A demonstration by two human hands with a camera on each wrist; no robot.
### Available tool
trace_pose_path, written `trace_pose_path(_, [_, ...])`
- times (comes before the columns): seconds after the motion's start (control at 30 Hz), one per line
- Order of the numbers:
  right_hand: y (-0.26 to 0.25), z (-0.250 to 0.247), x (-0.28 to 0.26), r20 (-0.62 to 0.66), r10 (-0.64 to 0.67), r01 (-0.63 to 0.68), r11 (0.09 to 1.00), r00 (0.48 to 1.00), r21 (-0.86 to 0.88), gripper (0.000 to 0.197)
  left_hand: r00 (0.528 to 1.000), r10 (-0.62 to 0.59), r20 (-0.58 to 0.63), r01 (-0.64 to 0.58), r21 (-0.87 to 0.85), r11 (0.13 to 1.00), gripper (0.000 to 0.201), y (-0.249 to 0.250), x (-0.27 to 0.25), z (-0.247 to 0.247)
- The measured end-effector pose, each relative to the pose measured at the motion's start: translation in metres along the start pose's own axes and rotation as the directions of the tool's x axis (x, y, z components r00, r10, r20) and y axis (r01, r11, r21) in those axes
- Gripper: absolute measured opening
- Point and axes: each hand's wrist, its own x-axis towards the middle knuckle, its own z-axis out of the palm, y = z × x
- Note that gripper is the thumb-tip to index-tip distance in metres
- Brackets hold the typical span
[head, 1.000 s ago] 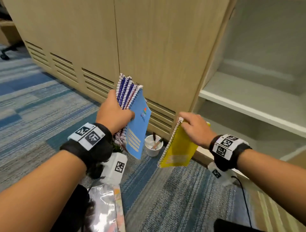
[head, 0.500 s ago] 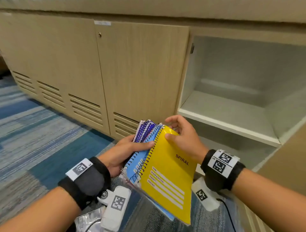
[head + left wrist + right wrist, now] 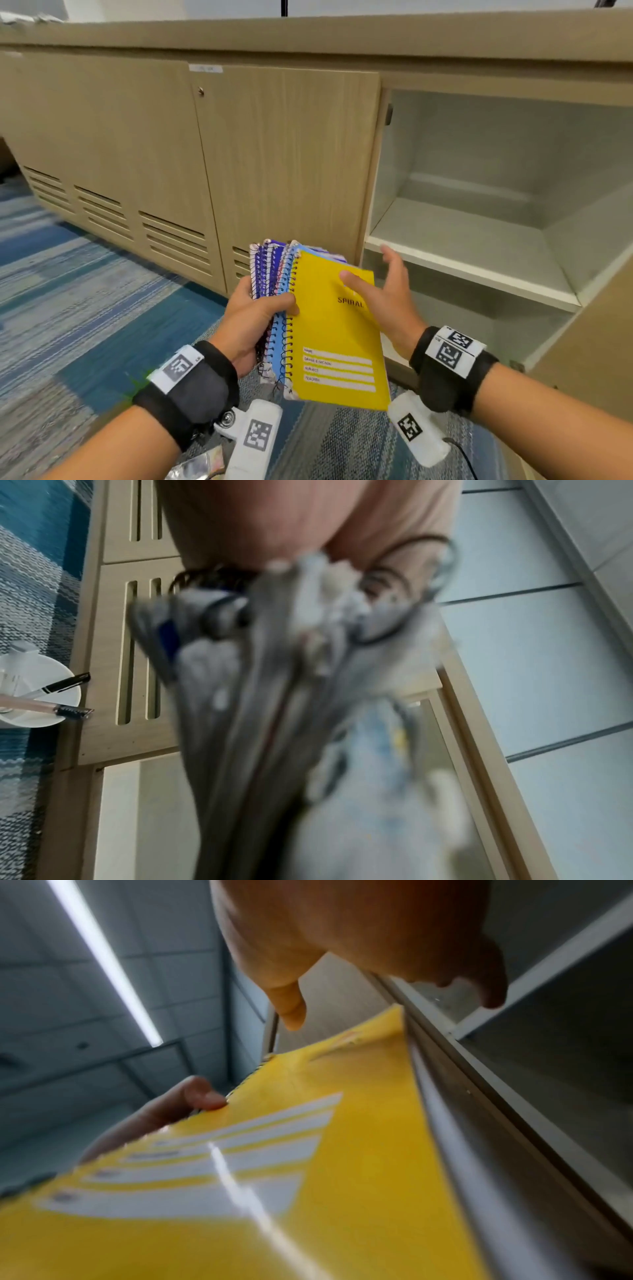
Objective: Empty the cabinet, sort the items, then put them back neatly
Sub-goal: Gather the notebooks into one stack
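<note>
Since 0.5 s ago our right hand [image 3: 387,301] has let go of the yellow notebook [image 3: 337,339], fingers spread. Our left hand [image 3: 255,322] grips the notebook stack [image 3: 274,270] below the shelf [image 3: 472,246]; we square edges first.

Left hand [image 3: 255,320] holds stack of spiral notebooks [image 3: 274,274] by the spiral side, thumb on top notebook [image 3: 337,339]. Right hand [image 3: 387,301] just right of stack, thumb over top notebook's upper right corner, fingers extended toward cabinet shelf [image 3: 479,260]. Open cabinet compartment [image 3: 513,164] ahead and right of right hand; lower compartment below shelf, behind right wrist. Closed cabinet doors [image 3: 284,164] ahead of left hand, running off left. Carpet [image 3: 85,301] under both hands. Cup with pens [image 3: 37,696] on carpet against the cabinet base, below left hand.
</note>
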Motion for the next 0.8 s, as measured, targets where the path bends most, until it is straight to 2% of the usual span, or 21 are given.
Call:
trace_pose_path(0.03, [0.000, -0.002, -0.001, 0.108, 0.139, -0.153, 0.979, 0.984, 0.132, 0.101, 0.999, 0.037, -0.012, -0.037, -0.030, 0.999, 0.054, 0.002, 0.003, -0.004])
trace_pose_path(0.07, [0.000, -0.003, -0.002, 0.275, 0.236, -0.305, 0.920, 0.932, 0.246, 0.096, 0.997, 0.069, -0.013, -0.070, -0.057, 0.996, 0.056, 0.004, 0.005, -0.007])
trace_pose_path(0.1, [-0.002, -0.004, -0.005, 0.447, 0.273, -0.437, 0.842, 0.852, 0.318, 0.082, 0.995, 0.097, -0.003, -0.097, -0.080, 0.992, 0.057, 0.006, 0.006, -0.010])
trace_pose_path(0.13, [-0.004, -0.004, -0.009, 0.573, 0.258, -0.515, 0.786, 0.777, 0.344, 0.065, 0.993, 0.115, 0.013, -0.113, -0.095, 0.989, 0.059, 0.008, 0.006, -0.013])
trace_pose_path(0.17, [-0.004, -0.002, -0.011, 0.646, 0.221, -0.542, 0.763, 0.731, 0.352, 0.054, 0.992, 0.124, 0.027, -0.121, -0.099, 0.988, 0.059, 0.008, 0.006, -0.015])
trace_pose_path(0.2, [-0.002, -0.001, -0.012, 0.679, 0.184, -0.536, 0.767, 0.711, 0.354, 0.050, 0.991, 0.128, 0.039, -0.124, -0.095, 0.988, 0.060, 0.008, 0.005, -0.017])
trace_pose_path(0.27, [0.008, 0.004, -0.011, 0.679, 0.142, -0.478, 0.811, 0.720, 0.338, 0.055, 0.989, 0.134, 0.064, -0.131, -0.056, 0.990, 0.063, 0.007, 0.003, -0.020])
trace_pose_path(0.37, [0.025, 0.015, -0.015, 0.552, 0.086, -0.283, 0.917, 0.829, 0.282, 0.059, 0.988, 0.123, 0.098, -0.134, 0.114, 0.984, 0.066, 0.005, 0.000, -0.023])
trace_pose_path(0.43, [0.035, 0.019, -0.023, 0.452, 0.024, -0.117, 0.977, 0.892, 0.179, 0.051, 0.991, 0.114, 0.069, -0.129, 0.260, 0.957, 0.065, 0.001, 0.000, -0.024])
trace_pose_path(0.47, [0.039, 0.020, -0.028, 0.424, -0.009, -0.045, 0.992, 0.906, 0.119, 0.046, 0.993, 0.111, 0.051, -0.121, 0.314, 0.942, 0.065, -0.003, 0.000, -0.026])
trace_pose_path(0.53, [0.044, 0.020, -0.035, 0.414, -0.051, 0.051, 0.999, 0.909, 0.012, 0.042, 0.995, 0.095, 0.033, -0.100, 0.383, 0.918, 0.065, -0.015, 0.004, -0.029])
trace_pose_path(0.63, [0.053, 0.018, -0.034, 0.443, -0.064, 0.106, 0.992, 0.894, -0.071, 0.049, 0.997, 0.077, 0.019, -0.076, 0.482, 0.873, 0.066, -0.035, 0.011, -0.033])
trace_pose_path(0.8, [0.087, 0.017, -0.023, 0.452, 0.035, 0.081, 0.969, 0.891, -0.235, 0.061, 0.999, 0.039, -0.005, -0.027, 0.624, 0.781, 0.071, -0.082, 0.021, -0.043])
